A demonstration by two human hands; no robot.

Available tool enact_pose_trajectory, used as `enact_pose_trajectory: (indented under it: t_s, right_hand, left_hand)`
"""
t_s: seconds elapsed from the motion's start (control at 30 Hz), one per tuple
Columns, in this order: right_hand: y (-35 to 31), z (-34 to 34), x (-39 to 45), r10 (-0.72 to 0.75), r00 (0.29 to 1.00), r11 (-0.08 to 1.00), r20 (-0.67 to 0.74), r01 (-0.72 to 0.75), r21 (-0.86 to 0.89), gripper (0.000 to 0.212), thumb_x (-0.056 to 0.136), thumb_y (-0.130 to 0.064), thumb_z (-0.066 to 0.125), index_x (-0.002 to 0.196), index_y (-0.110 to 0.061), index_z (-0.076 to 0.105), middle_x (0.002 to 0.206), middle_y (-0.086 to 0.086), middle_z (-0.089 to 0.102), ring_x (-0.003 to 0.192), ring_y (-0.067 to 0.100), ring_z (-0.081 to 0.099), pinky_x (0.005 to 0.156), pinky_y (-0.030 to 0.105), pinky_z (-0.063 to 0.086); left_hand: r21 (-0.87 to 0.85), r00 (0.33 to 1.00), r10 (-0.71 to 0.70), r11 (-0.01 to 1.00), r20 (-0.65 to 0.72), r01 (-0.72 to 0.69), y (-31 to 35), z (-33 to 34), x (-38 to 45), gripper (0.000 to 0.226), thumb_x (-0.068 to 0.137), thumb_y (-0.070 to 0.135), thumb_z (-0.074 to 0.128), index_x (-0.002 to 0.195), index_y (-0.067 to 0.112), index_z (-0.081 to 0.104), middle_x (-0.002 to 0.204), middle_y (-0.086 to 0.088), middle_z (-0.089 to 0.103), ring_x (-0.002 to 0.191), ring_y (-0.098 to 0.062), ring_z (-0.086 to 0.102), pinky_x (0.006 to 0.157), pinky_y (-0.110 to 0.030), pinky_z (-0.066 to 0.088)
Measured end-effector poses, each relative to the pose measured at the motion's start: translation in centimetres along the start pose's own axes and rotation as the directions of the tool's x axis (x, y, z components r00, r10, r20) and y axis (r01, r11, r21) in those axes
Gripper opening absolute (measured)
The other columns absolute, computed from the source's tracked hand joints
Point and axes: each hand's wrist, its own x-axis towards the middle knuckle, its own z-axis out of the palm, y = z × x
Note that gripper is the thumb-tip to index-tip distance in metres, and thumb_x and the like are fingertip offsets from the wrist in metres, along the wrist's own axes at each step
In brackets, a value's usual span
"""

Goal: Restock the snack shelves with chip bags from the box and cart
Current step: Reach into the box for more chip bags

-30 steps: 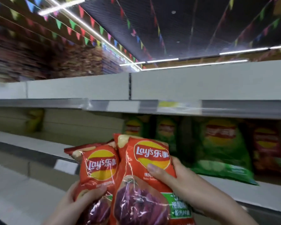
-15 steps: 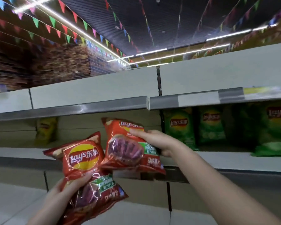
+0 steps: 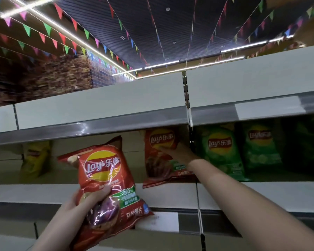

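Coloured pennant strings (image 3: 65,36) hang under a dark slatted ceiling above white store shelving. On the middle shelf (image 3: 261,194) the right hand (image 3: 178,153) reaches in and rests against a red chip bag (image 3: 159,160) standing upright just left of the shelf upright; whether its fingers curl round the bag or only press it I cannot tell. Just beside that bag, to the right, stand two green chip bags (image 3: 220,151). A yellow bag (image 3: 36,158) leans well apart at the left. Nearer the camera, the left hand (image 3: 85,201) grips a bunch of red bags (image 3: 105,171) by their lower half, in front of the shelf edge.
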Motion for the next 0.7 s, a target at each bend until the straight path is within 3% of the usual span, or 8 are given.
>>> enact_pose_trajectory:
  t_s: [0.03, 0.1, 0.17, 0.23, 0.3, 0.53, 0.63, 0.7]
  right_hand:
    - [0.0, -0.1, 0.4, -0.029, 0.999, 1.0, -0.044, 0.029, -0.009, 0.079, 0.081, -0.052, 0.071, 0.144, -0.015, 0.039, 0.14, 0.004, 0.051, 0.128, 0.026, 0.048, 0.111, 0.041, 0.037]
    - [0.5, -0.3, 0.9, -0.05, 0.994, 0.999, -0.095, 0.048, -0.022, 0.083, 0.083, -0.05, 0.069, 0.147, -0.011, 0.033, 0.14, 0.007, 0.051, 0.129, 0.028, 0.049, 0.111, 0.041, 0.037]
    - [1.2, -0.4, 1.1, -0.031, 0.996, 0.992, -0.087, 0.021, -0.122, 0.084, 0.089, -0.05, 0.062, 0.151, -0.009, 0.023, 0.143, 0.007, 0.046, 0.132, 0.029, 0.046, 0.111, 0.036, 0.034]
    - [1.8, -0.7, 1.2, 0.006, 0.998, 0.971, -0.056, -0.019, -0.239, 0.086, 0.091, -0.055, 0.055, 0.153, -0.009, 0.017, 0.145, 0.008, 0.044, 0.131, 0.028, 0.046, 0.108, 0.035, 0.033]
    - [1.6, -0.8, 0.9, 0.015, 0.998, 0.951, -0.064, -0.034, -0.308, 0.088, 0.089, -0.062, 0.053, 0.152, -0.011, 0.019, 0.145, 0.009, 0.045, 0.129, 0.028, 0.048, 0.107, 0.036, 0.035]
    - [-0.4, -0.3, -0.6, 0.152, 0.984, 0.88, -0.095, -0.178, -0.439, 0.079, 0.093, -0.063, 0.042, 0.15, -0.01, 0.032, 0.147, 0.011, 0.044, 0.13, 0.03, 0.047, 0.107, 0.036, 0.036]
    - [-1.5, 0.5, -2.0, 0.183, 0.956, 0.802, -0.231, -0.281, -0.527, 0.086, 0.096, -0.054, 0.048, 0.153, -0.001, 0.014, 0.154, 0.02, 0.03, 0.138, 0.035, 0.037, 0.11, 0.039, 0.036]
    - [-2.2, 2.1, -3.8, 0.106, 0.938, 0.758, -0.329, -0.29, -0.584, 0.085, 0.098, -0.047, 0.049, 0.153, 0.0, 0.005, 0.155, 0.024, 0.022, 0.14, 0.038, 0.03, 0.111, 0.042, 0.034]
  left_hand:
    - [0.038, 0.998, -0.04, 0.999, 0.052, 0.038, 0.0, 0.1, 1.6, 0.048, 0.093, -0.006, 0.05, 0.137, -0.016, 0.033, 0.141, -0.035, 0.04, 0.129, -0.044, 0.041, 0.101, -0.038, 0.028]
    - [0.015, 0.999, 0.0, 1.0, 0.039, -0.001, -0.9, 0.0, 3.5, 0.065, 0.08, -0.004, 0.07, 0.136, -0.012, 0.038, 0.14, -0.032, 0.043, 0.116, -0.041, 0.052, 0.096, -0.033, 0.034]
    - [0.046, 0.996, -0.072, 0.997, 0.05, 0.069, -0.8, -0.4, 4.7, 0.09, 0.043, 0.014, 0.095, 0.123, 0.001, 0.055, 0.113, -0.025, 0.067, 0.085, -0.035, 0.068, 0.072, -0.027, 0.049]
    - [-0.003, 0.992, -0.125, 0.992, 0.034, 0.125, -0.7, -0.2, 5.0, 0.06, 0.051, 0.026, 0.082, 0.105, 0.013, 0.059, 0.08, -0.012, 0.075, 0.065, -0.028, 0.073, 0.051, -0.027, 0.054]
    - [-0.032, 0.987, -0.114, 0.992, 0.115, 0.119, -1.3, -0.8, 5.3, 0.049, 0.061, 0.027, 0.075, 0.107, 0.017, 0.058, 0.084, -0.01, 0.076, 0.07, -0.029, 0.074, 0.058, -0.033, 0.056]
    - [-0.007, 0.961, -0.138, 0.99, 0.24, 0.144, -1.4, -3.4, 7.0, 0.053, 0.064, 0.026, 0.075, 0.112, 0.013, 0.058, 0.092, -0.013, 0.075, 0.078, -0.032, 0.074, 0.064, -0.035, 0.057]
    - [0.003, 0.956, -0.15, 0.988, 0.252, 0.154, -1.2, -5.4, 8.0, 0.064, 0.056, 0.031, 0.091, 0.107, 0.007, 0.06, 0.088, -0.016, 0.075, 0.074, -0.031, 0.074, 0.063, -0.033, 0.055]
    - [-0.005, 0.957, -0.16, 0.986, 0.243, 0.167, -1.5, -6.4, 9.6, 0.081, 0.041, 0.038, 0.094, 0.107, 0.004, 0.061, 0.089, -0.017, 0.075, 0.073, -0.032, 0.073, 0.062, -0.033, 0.056]
